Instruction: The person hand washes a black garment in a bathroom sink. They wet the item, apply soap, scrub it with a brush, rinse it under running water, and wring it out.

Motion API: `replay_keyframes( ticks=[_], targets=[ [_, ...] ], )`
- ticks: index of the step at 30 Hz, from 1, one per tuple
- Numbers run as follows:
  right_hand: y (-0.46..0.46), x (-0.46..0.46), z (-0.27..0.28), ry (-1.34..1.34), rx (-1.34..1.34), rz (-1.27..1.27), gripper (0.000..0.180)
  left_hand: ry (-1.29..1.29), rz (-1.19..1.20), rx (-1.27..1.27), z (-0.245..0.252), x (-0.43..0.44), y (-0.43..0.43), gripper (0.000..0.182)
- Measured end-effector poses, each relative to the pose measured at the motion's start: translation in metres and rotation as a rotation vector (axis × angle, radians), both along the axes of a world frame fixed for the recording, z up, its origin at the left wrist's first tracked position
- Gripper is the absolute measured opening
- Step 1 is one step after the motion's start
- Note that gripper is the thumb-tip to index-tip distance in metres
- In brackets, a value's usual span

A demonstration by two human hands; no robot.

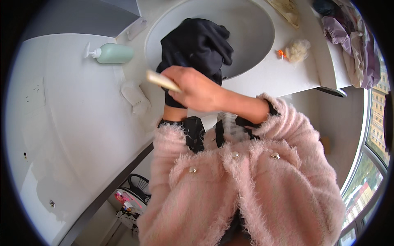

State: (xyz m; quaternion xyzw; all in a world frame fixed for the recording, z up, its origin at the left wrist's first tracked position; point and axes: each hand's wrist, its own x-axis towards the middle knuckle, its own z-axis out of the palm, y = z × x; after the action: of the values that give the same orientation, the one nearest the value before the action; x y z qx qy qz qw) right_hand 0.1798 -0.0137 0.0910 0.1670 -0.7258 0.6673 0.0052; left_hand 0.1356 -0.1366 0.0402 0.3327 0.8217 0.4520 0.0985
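My right hand is closed around a pale, bar-shaped handle, which points to the left. Motion blurs it, and its working end is hidden, so the kind of tool cannot be told. A bunched black cloth garment with a smooth sheen hangs over the left part of the oval washbasin. My left wrist runs up under this garment beneath my right hand. The cloth covers the left hand itself, so its fingers are out of sight.
A green pump bottle lies left of the basin, near a white soap dish. On the right of the counter are a mesh bath puff, a small orange item and a pale cloth. Clothes are heaped beyond.
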Motion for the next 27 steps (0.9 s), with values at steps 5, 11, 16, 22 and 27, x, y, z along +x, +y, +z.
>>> replay_keyframes(
  ticks=[5,11,16,22,27],
  targets=[
    [0.030,-0.021,0.002,-0.187,0.007,0.013,0.043,-0.033,0.001,0.144,-0.013,-0.001,0.021,0.040],
    [0.046,-0.052,-0.019,0.008,0.475,-0.839,0.052,-0.055,-0.012,0.220,-0.027,0.019,0.023,0.041],
    [0.017,-0.025,-0.017,0.215,0.656,-0.418,0.063,0.212,0.014,0.045,-0.007,0.025,0.034,0.043],
    [0.025,-0.036,-0.026,0.223,0.829,-0.557,0.052,0.580,-0.014,-0.435,0.016,0.024,0.034,0.051],
    [0.048,-0.056,-0.034,0.043,0.457,-0.824,0.051,0.194,-0.028,-0.386,-0.036,0.021,0.025,0.053]
  ],
)
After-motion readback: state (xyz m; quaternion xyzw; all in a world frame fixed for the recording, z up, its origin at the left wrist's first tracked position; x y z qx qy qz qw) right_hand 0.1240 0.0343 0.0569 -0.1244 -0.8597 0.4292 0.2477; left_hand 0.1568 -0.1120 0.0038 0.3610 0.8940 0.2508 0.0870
